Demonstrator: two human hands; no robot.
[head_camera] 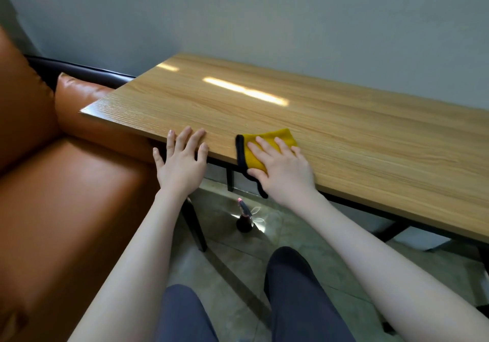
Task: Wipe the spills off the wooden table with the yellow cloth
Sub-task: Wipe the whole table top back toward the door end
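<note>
One yellow cloth (pixel 267 147), edged in black, is lying at the near edge of the wooden surface (pixel 344 130), with one black-trimmed corner hanging down over that edge. My right hand (pixel 281 168) is pressing flat on top of it, fingers spread apart and stretched out across the fabric, palm down, not gripping it. My left hand (pixel 182 161) is resting just beside the cloth, to its left, also with fingers splayed; the fingertips are lying on the surface's near edge while the palm is hanging off it. I am not making out any spill on the wood; only bright streaks of reflected light are showing farther back. An orange leather sofa (pixel 66 183) is standing against the surface's left end. A dark bottle (pixel 244 218) is sitting on the tiled floor (pixel 304 236) beneath, near my knees.
</note>
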